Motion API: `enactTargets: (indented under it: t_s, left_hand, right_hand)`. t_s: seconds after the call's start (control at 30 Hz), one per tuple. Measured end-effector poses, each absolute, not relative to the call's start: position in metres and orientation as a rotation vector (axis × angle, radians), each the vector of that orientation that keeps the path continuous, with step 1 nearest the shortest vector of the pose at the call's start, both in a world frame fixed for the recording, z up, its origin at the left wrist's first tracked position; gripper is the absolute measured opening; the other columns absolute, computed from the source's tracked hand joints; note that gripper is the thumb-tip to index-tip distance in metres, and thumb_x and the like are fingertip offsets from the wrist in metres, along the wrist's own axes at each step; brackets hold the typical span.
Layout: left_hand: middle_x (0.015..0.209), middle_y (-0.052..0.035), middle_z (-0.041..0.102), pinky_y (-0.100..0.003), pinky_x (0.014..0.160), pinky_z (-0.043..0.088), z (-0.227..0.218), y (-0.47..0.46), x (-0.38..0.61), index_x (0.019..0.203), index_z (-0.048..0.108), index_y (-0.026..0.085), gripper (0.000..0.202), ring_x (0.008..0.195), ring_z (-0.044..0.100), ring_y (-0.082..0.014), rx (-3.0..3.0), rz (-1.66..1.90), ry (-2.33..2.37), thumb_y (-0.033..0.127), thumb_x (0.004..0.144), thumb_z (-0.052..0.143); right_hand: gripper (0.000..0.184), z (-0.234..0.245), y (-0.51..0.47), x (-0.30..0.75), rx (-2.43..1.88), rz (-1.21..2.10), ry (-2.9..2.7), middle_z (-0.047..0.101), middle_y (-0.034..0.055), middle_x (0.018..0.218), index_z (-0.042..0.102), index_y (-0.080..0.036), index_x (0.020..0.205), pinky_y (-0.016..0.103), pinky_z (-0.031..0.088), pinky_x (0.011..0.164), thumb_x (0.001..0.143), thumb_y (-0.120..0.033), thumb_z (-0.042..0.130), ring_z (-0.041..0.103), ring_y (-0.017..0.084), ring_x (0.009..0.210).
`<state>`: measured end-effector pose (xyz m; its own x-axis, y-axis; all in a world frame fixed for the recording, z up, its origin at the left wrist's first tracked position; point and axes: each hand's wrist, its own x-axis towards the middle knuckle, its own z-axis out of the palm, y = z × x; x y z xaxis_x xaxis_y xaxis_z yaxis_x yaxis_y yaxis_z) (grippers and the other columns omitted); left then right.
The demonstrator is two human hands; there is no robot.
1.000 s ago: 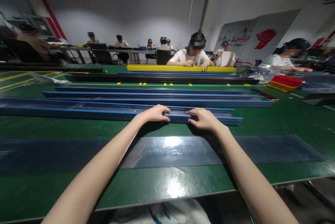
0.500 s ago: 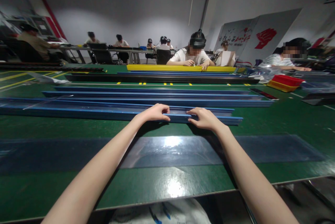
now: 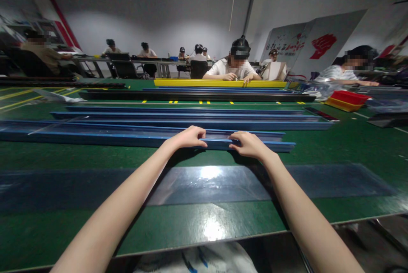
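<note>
A long blue channel (image 3: 218,143) is laid across the middle left and centre of the frame, on the green worktop (image 3: 334,149). Its near wall is pinched by the left hand (image 3: 191,137), at the centre, with the thumb in front and the fingers inside. The same wall is pinched the same way by the right hand (image 3: 247,142), just right of centre; so each grip is closed on it. A clear plastic strip (image 3: 207,183) is spread flat below, under the arms. Behind, more blue channels (image 3: 270,125) can be seen.
</note>
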<state>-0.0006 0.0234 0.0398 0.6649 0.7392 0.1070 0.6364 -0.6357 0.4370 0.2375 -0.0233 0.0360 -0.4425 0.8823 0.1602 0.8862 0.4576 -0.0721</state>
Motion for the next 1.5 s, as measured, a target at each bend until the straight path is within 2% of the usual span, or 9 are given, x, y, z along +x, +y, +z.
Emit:
enactTargets:
  t_s: [0.23,0.37,0.53,0.83,1.07,1.5]
  left_hand:
    - [0.068,0.0019,0.056,-0.022,0.058,0.033,0.038,0.025,-0.002,0.076,0.060,0.016,0.021,0.064,0.049,-0.0125,2.593,0.287,1.041,0.036,0.071,0.060]
    - [0.093,-0.0033,0.064,-0.023,0.074,0.039,0.036,0.026,-0.002,0.092,0.063,0.016,0.026,0.083,0.055,-0.0158,2.598,0.320,1.002,0.032,0.071,0.061]
    - [0.110,-0.0069,0.061,-0.026,0.087,0.039,0.036,0.026,-0.002,0.099,0.062,0.014,0.032,0.097,0.055,-0.0171,2.587,0.364,0.943,0.029,0.071,0.062]
    - [0.111,-0.0069,0.059,-0.026,0.092,0.037,0.034,0.028,-0.003,0.097,0.062,0.015,0.028,0.104,0.052,-0.0169,2.620,0.360,0.914,0.028,0.072,0.062]
    - [0.107,-0.0068,0.060,-0.026,0.087,0.039,0.032,0.029,-0.002,0.097,0.061,0.015,0.030,0.099,0.053,-0.0176,2.625,0.340,0.966,0.031,0.072,0.061]
    - [0.100,-0.0055,0.062,-0.023,0.080,0.039,0.038,0.024,-0.001,0.096,0.062,0.016,0.029,0.092,0.055,-0.0183,2.639,0.250,1.057,0.035,0.074,0.059]
  right_hand:
    - [0.034,0.035,-0.024,0.238,-1.540,0.010,-2.508,0.061,0.0059,0.114,0.061,-0.020,0.109,0.028,0.040,0.086,0.079,-0.032,0.052,0.055,0.021,0.105]
    - [0.035,0.035,-0.023,0.239,-1.538,0.022,-2.500,0.062,0.0061,0.114,0.061,-0.021,0.109,0.029,0.040,0.088,0.078,-0.032,0.053,0.055,0.021,0.105]
    - [0.034,0.035,-0.023,0.239,-1.514,-0.010,-2.510,0.062,0.0072,0.112,0.061,-0.020,0.109,0.030,0.041,0.088,0.078,-0.032,0.052,0.055,0.021,0.104]
    - [0.031,0.036,-0.025,0.237,-1.520,-0.027,-2.514,0.063,0.0071,0.109,0.062,-0.020,0.106,0.028,0.041,0.084,0.079,-0.033,0.053,0.055,0.020,0.101]
    - [0.030,0.031,-0.025,0.223,-1.501,-0.128,-2.559,0.064,0.0090,0.097,0.061,-0.018,0.094,0.026,0.039,0.074,0.086,-0.041,0.044,0.057,0.019,0.092]
    - [0.023,0.026,-0.025,0.214,-1.454,-0.232,-2.551,0.060,0.0062,0.091,0.056,-0.018,0.085,0.023,0.033,0.063,0.088,-0.036,0.042,0.055,0.016,0.084]
